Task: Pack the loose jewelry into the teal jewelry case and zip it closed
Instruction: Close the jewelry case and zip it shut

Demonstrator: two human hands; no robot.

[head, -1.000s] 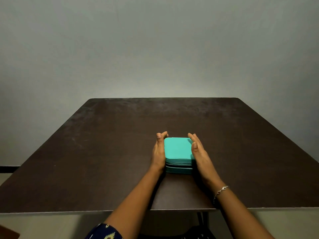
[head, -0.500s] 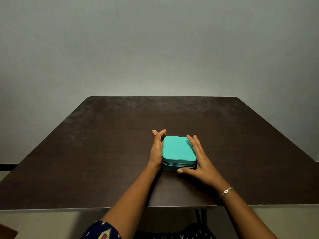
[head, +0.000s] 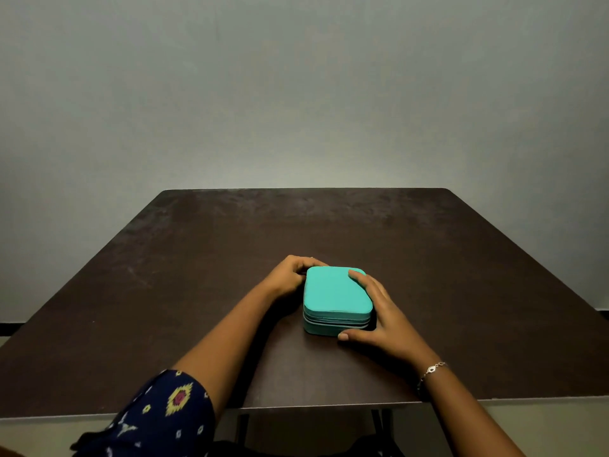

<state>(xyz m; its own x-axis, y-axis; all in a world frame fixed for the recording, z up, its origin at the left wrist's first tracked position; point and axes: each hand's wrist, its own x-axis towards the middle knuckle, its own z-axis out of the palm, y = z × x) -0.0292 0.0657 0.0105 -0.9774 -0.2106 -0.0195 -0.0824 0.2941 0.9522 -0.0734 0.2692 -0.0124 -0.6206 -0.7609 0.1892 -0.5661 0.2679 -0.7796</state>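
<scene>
The teal jewelry case (head: 333, 293) lies flat with its lid down on the dark table (head: 184, 291), near the front middle. My left hand (head: 289, 276) sits at the case's far left corner, its fingers curled in against the side at the zip line; whatever they pinch is hidden. My right hand (head: 384, 313) holds the right front corner, with fingers laid over the lid and the thumb along the front wall near the base. I see no loose jewelry on the table.
A thin bracelet (head: 431, 369) is on my right wrist. A patterned dark blue sleeve (head: 164, 410) covers my left upper arm. The table's front edge (head: 313, 405) runs just below my forearms, and a plain grey wall (head: 296, 94) stands behind.
My left hand went from flat against the left side to curled at the far left corner. My right hand shifted from flanking the right side to clasping the right front corner, thumb along the front.
</scene>
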